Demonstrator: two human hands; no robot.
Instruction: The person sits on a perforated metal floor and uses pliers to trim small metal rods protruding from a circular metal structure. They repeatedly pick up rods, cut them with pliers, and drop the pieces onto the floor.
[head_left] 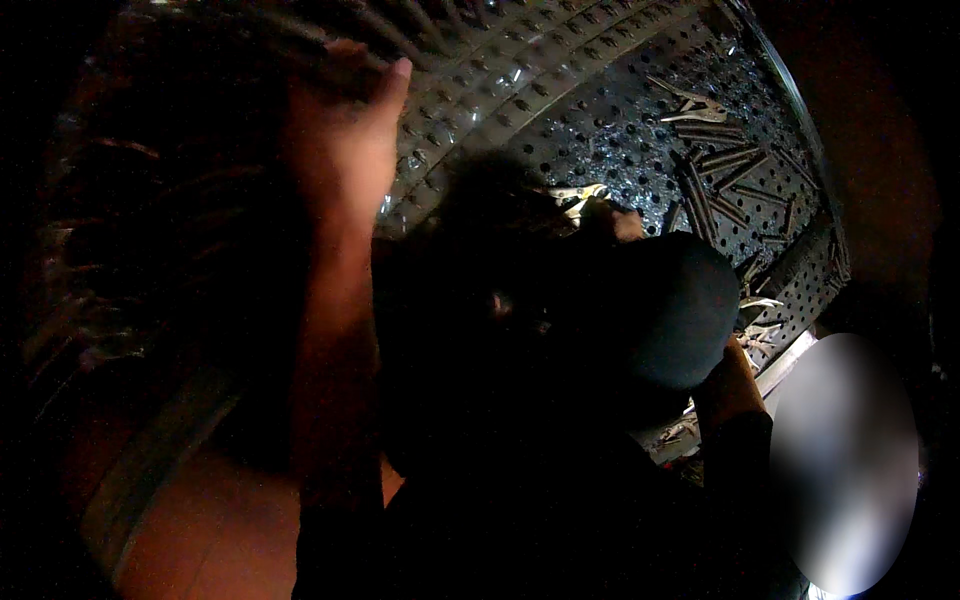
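My left hand [352, 140] reaches up over a dark panel covered in rows of short pegs [455, 120]. Its thumb stretches upward, apart from the fingers, which fade into shadow; I make out nothing held. A bit of skin [627, 224], apparently my right hand, shows past a rounded dark cloth-covered shape [690, 310] that hides the rest. Close to it lies a pale yellow-white forked piece [580, 195]; whether the hand touches it I cannot tell. The right forearm [735, 395] shows below the dark shape.
A perforated metal surface [560, 155] with a curved rim [790, 95] carries several dark sticks [725, 170]. A pale forked piece [695, 107] lies farther up, with more pale pieces [760, 335] lower right. A blurred pale oval [845, 460] covers the lower right. Deep shadow hides much.
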